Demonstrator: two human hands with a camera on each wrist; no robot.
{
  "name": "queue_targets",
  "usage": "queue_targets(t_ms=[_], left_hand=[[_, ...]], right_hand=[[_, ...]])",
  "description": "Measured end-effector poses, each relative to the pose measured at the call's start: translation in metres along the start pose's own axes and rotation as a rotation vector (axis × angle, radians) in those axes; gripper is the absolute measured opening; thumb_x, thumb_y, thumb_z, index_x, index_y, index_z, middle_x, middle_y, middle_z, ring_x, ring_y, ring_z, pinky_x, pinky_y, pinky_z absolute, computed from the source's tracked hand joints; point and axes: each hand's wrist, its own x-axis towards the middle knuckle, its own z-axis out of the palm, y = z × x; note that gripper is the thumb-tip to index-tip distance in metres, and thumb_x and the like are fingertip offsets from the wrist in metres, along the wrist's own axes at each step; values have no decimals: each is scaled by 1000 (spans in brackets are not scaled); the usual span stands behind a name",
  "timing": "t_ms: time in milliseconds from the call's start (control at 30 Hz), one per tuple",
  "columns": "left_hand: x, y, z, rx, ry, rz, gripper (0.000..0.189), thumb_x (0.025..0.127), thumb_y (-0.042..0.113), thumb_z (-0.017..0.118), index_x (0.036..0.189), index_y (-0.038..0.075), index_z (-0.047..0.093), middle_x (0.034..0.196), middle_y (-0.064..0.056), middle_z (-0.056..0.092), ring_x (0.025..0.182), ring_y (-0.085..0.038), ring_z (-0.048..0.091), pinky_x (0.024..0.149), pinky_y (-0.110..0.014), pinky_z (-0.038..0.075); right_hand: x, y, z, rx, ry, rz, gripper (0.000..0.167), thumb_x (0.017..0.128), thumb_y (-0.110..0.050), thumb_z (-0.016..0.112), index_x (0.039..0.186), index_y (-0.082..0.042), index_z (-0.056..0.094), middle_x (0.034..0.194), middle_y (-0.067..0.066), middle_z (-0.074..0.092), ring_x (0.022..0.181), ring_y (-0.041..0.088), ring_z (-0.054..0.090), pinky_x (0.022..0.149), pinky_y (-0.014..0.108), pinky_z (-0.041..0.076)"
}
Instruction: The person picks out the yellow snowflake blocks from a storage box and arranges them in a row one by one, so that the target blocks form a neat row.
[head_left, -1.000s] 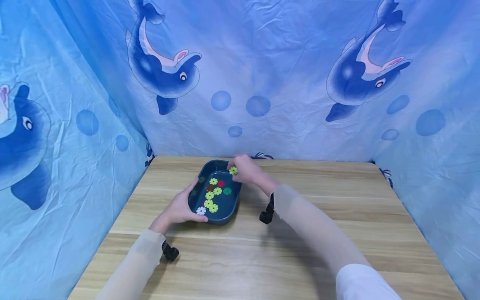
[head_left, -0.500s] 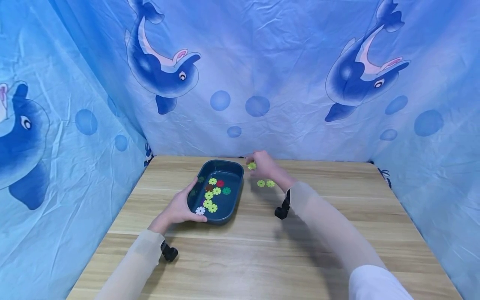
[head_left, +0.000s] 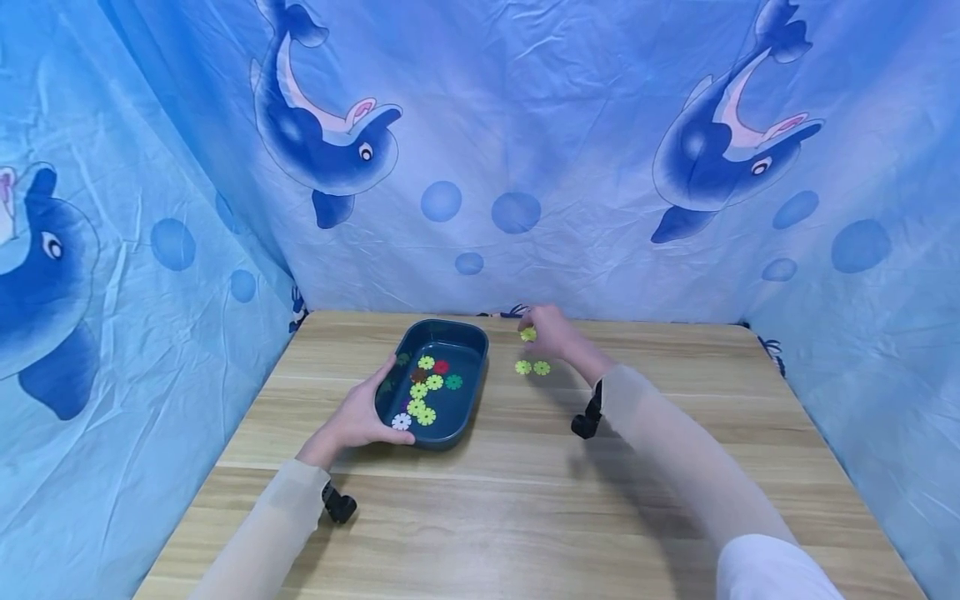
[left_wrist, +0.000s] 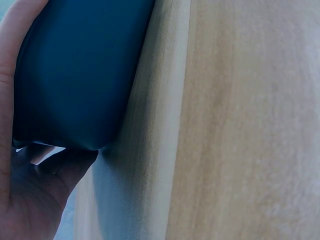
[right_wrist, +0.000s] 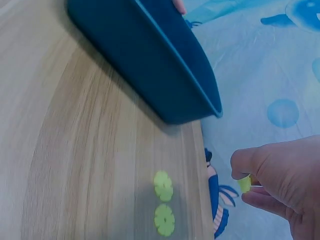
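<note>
My left hand (head_left: 358,415) grips the left side and near left corner of a dark blue plastic tray (head_left: 450,412), thumb at the near rim. Several flower-shaped plastic discs lie in it: yellow-green, a white disc (head_left: 401,422), a red disc (head_left: 441,367), a green disc (head_left: 453,382) and a brown one. To the right of the tray, my right hand (head_left: 553,331) pinches a yellow-green flower disc (right_wrist: 244,183) above the table. Two more yellow-green discs (head_left: 532,367) lie side by side on the table just below that hand.
The wooden table (head_left: 480,517) meets a blue dolphin-printed curtain (head_left: 517,275) at its back edge. More of that curtain hangs at the left and right sides. A black wrist camera (head_left: 585,423) is strapped at the right wrist, another black camera (head_left: 339,505) at the left.
My right hand has moved right, from over the tray's far right corner to above the table, carrying the yellow-green disc. The two table discs have come into view. My left hand and the tray stay put.
</note>
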Motion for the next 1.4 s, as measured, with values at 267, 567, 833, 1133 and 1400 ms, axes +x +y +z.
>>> queue_targets(t_ms=[267, 567, 833, 1133, 1400], left_hand=[[0, -1, 1, -25, -4, 6, 141, 67, 40, 102, 173, 15, 12, 173, -25, 29, 152, -48, 39, 122, -70, 36], [0, 0, 1, -26, -5, -3, 141, 67, 41, 102, 173, 16, 12, 173, -25, 30, 151, -47, 41, 122, -69, 38], [0, 0, 0, -26, -1, -1, 141, 67, 40, 102, 173, 16, 12, 173, -24, 29, 152, -47, 40, 122, -69, 37], [0, -3, 0, -15, -8, -11, 141, 68, 45, 101, 173, 17, 10, 174, -23, 27, 153, -47, 38, 123, -69, 36], [0, -3, 0, -23, -9, -8, 140, 69, 44, 100, 173, 18, 10, 175, -22, 27, 154, -46, 38, 123, -70, 36]], right_hand=[[-8, 22, 4, 3, -37, 57, 40, 90, -12, 84, 125, 3, 75, 127, 20, 75, 125, 40, 66, 111, 50, 55], [-17, 36, 4, -40, -28, 67, 36, 91, -15, 83, 123, 1, 77, 124, 19, 76, 123, 40, 67, 112, 51, 54], [-24, 42, 6, -26, -42, 73, 35, 93, -15, 81, 122, 3, 75, 126, 21, 76, 125, 41, 67, 114, 52, 53], [-31, 50, 11, -28, -73, 73, 34, 90, -6, 78, 122, 5, 75, 126, 24, 75, 123, 43, 69, 109, 52, 57], [-34, 57, 18, -68, -85, 69, 33, 87, -7, 79, 119, 2, 77, 122, 21, 78, 120, 40, 72, 105, 51, 59]])
